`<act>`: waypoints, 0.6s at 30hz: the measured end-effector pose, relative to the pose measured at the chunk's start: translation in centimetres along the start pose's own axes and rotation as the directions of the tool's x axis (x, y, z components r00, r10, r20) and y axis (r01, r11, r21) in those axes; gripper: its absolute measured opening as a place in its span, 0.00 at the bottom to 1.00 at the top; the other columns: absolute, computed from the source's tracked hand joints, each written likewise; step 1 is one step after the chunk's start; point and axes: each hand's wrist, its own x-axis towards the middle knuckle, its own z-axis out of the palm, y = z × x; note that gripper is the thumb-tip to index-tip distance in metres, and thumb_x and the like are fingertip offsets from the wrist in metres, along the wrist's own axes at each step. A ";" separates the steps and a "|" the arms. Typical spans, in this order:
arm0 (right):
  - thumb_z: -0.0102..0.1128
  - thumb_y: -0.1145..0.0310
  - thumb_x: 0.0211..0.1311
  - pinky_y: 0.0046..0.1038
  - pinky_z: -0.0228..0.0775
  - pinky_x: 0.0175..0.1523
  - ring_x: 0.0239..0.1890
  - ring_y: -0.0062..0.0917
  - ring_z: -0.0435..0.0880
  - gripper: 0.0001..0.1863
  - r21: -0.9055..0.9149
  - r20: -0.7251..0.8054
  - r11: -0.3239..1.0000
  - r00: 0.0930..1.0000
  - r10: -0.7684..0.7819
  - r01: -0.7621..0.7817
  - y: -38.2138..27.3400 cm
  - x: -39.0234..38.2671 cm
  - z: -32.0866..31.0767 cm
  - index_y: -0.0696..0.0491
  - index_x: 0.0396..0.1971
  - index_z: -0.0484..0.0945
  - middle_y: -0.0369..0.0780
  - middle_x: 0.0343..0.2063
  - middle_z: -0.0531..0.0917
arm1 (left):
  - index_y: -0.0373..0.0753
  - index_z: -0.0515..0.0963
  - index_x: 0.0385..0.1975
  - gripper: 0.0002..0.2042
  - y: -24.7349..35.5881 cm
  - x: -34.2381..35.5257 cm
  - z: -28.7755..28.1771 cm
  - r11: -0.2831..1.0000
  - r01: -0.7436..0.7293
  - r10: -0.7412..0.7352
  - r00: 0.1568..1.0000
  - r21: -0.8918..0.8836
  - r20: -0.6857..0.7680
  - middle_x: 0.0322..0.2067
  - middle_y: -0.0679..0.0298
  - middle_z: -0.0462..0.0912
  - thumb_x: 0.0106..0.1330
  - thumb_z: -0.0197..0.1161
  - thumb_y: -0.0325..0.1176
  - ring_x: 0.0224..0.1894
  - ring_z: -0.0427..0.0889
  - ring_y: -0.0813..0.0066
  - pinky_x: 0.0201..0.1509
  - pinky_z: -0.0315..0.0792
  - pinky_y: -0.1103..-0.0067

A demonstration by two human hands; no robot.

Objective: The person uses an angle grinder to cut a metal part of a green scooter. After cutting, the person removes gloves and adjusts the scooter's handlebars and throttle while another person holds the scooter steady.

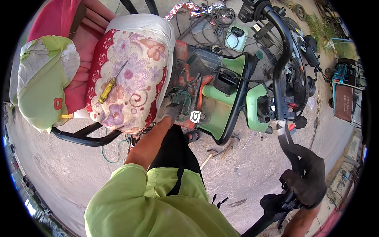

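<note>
Around you, the ground [233, 185] is strewn with looped black cables [223, 17] and a pale green housing [236, 36] beyond the vehicle. A padded seat [138, 85] fills the space left of the footwell [217, 112], and a yellow-handled screwdriver [106, 91] lies across it. A black rail [85, 134] curves round the near side of the seat, while a black box [226, 82] sits in the footwell, just beyond the tools there. A wooden-handled tool [207, 158] lies on the ground near your feet.

The seat cover is floral fabric in cream, red and lilac, with crumpled white cloth along its edge; green patterned cloth [41, 94] is draped at far left. The footwell is smooth, dusty green plastic edged with thick black trim, and the handlebar [282, 59] is a bent black tube.

Your gloved right hand [307, 179] is curled around the near end of that handlebar. Your gloved left hand [172, 111] reaches down at the near edge of a coil of thin green wire [179, 98], left of the metal tools [194, 96]; its fingers are partly hidden, so you cannot tell whether it grasps anything.
</note>
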 end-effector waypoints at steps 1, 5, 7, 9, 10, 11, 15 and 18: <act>0.70 0.76 0.38 0.25 0.72 0.32 0.25 0.24 0.81 0.34 0.039 0.084 0.991 0.989 0.121 -0.125 -0.8 0.7 -0.4 0.66 0.53 0.78 0.44 0.28 0.83 | 0.39 0.84 0.41 0.14 -1.2 2.0 0.0 0.999 0.032 -0.031 0.998 0.021 -0.061 0.33 0.62 0.87 0.67 0.66 0.44 0.30 0.84 0.72 0.33 0.74 0.73; 0.67 0.77 0.36 0.25 0.74 0.44 0.37 0.23 0.81 0.35 0.066 0.089 0.936 0.937 0.339 -0.345 -2.0 0.8 -0.2 0.68 0.53 0.76 0.45 0.39 0.85 | 0.39 0.85 0.45 0.22 -3.2 9.7 1.9 0.841 0.023 0.133 0.960 0.541 -0.247 0.42 0.57 0.87 0.66 0.63 0.53 0.42 0.86 0.63 0.44 0.77 0.67; 0.66 0.80 0.37 0.28 0.75 0.45 0.40 0.26 0.82 0.36 0.033 0.158 0.948 0.938 0.308 -0.317 -0.7 1.2 -2.0 0.68 0.56 0.74 0.48 0.43 0.84 | 0.39 0.85 0.47 0.27 -5.6 16.0 1.4 0.747 0.062 0.167 0.946 0.662 -0.277 0.46 0.54 0.87 0.64 0.62 0.58 0.48 0.86 0.59 0.49 0.78 0.64; 0.66 0.80 0.38 0.27 0.75 0.44 0.39 0.25 0.83 0.36 0.030 0.147 0.949 0.940 0.306 -0.314 0.1 1.9 -1.8 0.67 0.56 0.74 0.48 0.42 0.85 | 0.39 0.85 0.50 0.31 -5.2 18.9 1.5 0.638 0.087 0.186 0.947 0.765 -0.262 0.50 0.52 0.87 0.63 0.60 0.63 0.53 0.86 0.55 0.54 0.79 0.61; 0.66 0.80 0.38 0.27 0.75 0.43 0.38 0.25 0.83 0.36 0.031 0.140 0.946 0.939 0.315 -0.323 0.4 2.0 -1.7 0.67 0.57 0.74 0.48 0.41 0.85 | 0.39 0.85 0.50 0.31 -4.2 18.8 1.7 0.623 0.102 0.170 0.950 0.775 -0.261 0.50 0.51 0.87 0.65 0.56 0.63 0.54 0.85 0.54 0.55 0.79 0.61; 0.66 0.80 0.38 0.27 0.75 0.42 0.37 0.25 0.83 0.36 0.040 0.128 0.940 0.935 0.330 -0.337 0.8 1.9 -1.6 0.67 0.57 0.74 0.49 0.41 0.85 | 0.40 0.85 0.50 0.31 -2.0 17.4 2.6 0.599 0.108 0.160 0.955 0.793 -0.251 0.50 0.50 0.86 0.68 0.53 0.63 0.55 0.85 0.53 0.56 0.78 0.61; 0.65 0.81 0.39 0.26 0.76 0.39 0.34 0.23 0.84 0.36 0.060 0.116 0.937 0.935 0.336 -0.344 1.6 2.1 -1.7 0.67 0.58 0.74 0.49 0.39 0.86 | 0.39 0.85 0.51 0.38 -0.2 16.7 1.9 0.712 0.252 0.026 0.924 0.656 -0.382 0.53 0.50 0.85 0.59 0.57 0.70 0.59 0.83 0.54 0.58 0.77 0.62; 0.65 0.81 0.40 0.25 0.76 0.37 0.32 0.23 0.85 0.36 0.078 0.113 0.941 0.940 0.320 -0.330 1.6 1.8 -1.7 0.66 0.58 0.74 0.49 0.38 0.87 | 0.38 0.82 0.55 0.39 0.4 14.0 1.8 0.753 0.223 0.068 0.909 0.619 -0.411 0.56 0.51 0.84 0.55 0.66 0.67 0.58 0.84 0.57 0.57 0.77 0.63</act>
